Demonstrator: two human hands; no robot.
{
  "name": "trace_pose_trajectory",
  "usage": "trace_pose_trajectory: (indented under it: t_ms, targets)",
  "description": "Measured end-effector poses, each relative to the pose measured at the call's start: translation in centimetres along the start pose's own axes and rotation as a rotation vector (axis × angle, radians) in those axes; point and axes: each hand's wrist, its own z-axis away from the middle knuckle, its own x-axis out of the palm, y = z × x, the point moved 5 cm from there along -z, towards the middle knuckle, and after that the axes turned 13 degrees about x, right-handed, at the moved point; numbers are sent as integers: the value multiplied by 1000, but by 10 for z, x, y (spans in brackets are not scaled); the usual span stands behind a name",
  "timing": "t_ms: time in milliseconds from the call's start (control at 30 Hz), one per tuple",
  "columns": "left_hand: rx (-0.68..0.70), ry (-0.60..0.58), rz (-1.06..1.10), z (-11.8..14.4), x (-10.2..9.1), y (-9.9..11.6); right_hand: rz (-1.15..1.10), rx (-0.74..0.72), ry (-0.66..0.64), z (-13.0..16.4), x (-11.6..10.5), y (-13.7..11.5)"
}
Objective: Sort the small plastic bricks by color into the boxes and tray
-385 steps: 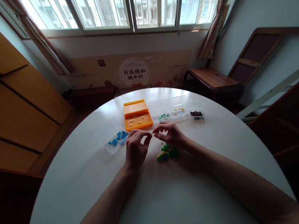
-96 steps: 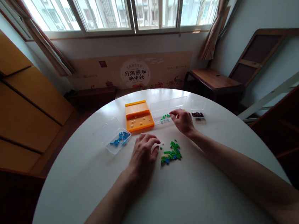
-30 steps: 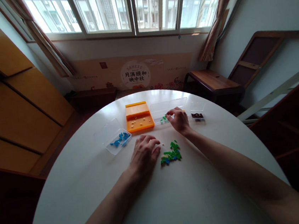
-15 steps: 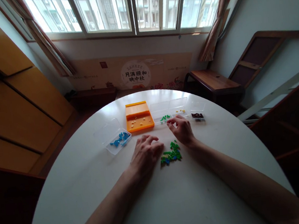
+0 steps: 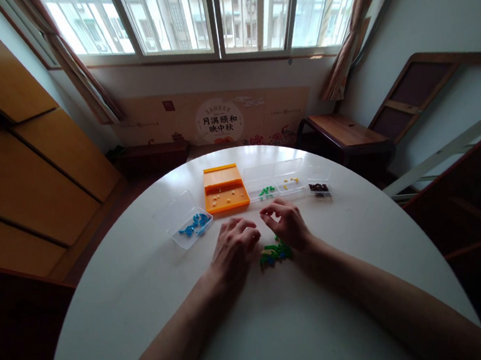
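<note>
"Where was the brick cluster point(image 5: 274, 254)?"

"Around the middle of the worktop point(image 5: 248, 339), well in from the near edge, on the near side of the right hand point(image 5: 288, 225), which partly hid it and looked the nearer. Its visible part ran roughly left to right."

"And the fingers?"

"The left hand's point(image 5: 235, 244) were loosely curled, the right's bent almost to a pinch; I couldn't tell whether either held anything."

"Toward the far edge?"

"An orange tray point(image 5: 222, 175)."
</note>
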Motion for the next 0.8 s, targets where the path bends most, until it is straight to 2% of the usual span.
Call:
trace_pose_trajectory:
  t_ms: [133, 233, 500, 800]
  targets:
    - [-93, 169, 9, 1, -10, -6, -76, 1, -93, 0, 4, -2]
    - [-109, 254, -25, 2, -15, -9, -121, -24, -193, 1, 9, -7]
    - [-86, 281, -68, 3, -15, -9, -224, -12, -265, 3, 11, -7]
    - [-135, 286, -99, 5, -15, -11, -272, -18, -290, 3, 10, -8]
